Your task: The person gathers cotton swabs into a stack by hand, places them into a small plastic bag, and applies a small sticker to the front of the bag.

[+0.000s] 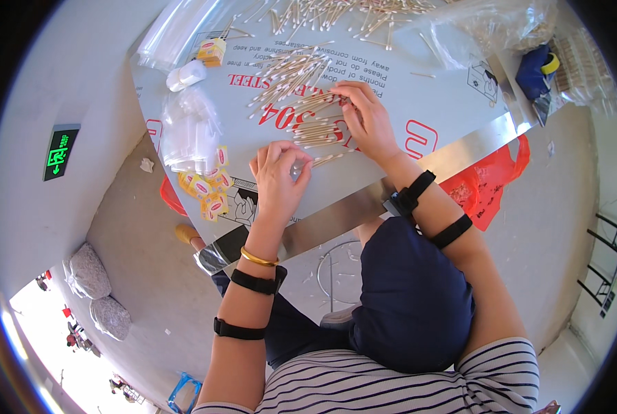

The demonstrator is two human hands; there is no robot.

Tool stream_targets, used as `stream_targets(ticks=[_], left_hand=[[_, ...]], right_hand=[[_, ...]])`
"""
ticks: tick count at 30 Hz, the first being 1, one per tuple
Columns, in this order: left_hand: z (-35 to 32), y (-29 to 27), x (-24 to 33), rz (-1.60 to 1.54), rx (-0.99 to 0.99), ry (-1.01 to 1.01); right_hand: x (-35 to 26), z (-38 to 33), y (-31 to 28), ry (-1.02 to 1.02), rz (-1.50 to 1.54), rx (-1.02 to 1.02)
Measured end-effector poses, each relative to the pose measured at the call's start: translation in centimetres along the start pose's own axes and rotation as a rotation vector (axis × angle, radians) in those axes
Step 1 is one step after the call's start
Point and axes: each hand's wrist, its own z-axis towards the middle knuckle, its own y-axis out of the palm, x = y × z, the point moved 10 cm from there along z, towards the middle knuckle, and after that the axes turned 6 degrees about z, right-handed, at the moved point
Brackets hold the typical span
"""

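Note:
My left hand (279, 178) rests near the front edge of the steel table (363, 203), fingers curled around a small clear plastic bag that is hard to make out. My right hand (365, 119) lies palm down on a loose spread of cotton swabs (296, 77), fingertips gathering a small bunch of them. Several more swabs (321, 135) lie between the two hands. Both forearms wear black straps, and the left wrist has a gold bangle.
A stack of clear plastic bags (190, 131) and small yellow-and-red labels (208, 188) sit left of my hands. More swabs (336, 14) cover the table's far side. A blue tape dispenser (537, 69) stands at the right end. A red bag (488, 183) hangs below the table.

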Motion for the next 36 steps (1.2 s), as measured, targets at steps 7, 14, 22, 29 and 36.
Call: stream_targets(ticks=[7,14,22,29,36], left_hand=[[0.1,0.4,0.3,0.019,-0.016,-0.029],[0.1,0.2,0.0,-0.004,-0.007,-0.048],[-0.5,0.5,-0.1,0.016,-0.008,-0.058],[-0.5,0.2,-0.1,0.025,-0.012,-0.035],[0.1,0.3,0.3,0.02,0.0,-0.028]], right_hand=[[0.3,-0.1,-0.2,0.052,0.063,-0.006],[-1.3,-3.9,-1.7,0.0,-0.133,-0.318],[-1.2,-4.7,-1.7,-0.036,-0.271,-0.301],[-2.2,-4.2,-0.6,-0.122,-0.271,-0.277],[-2.5,-4.1,0.9,-0.162,-0.262,-0.26]])
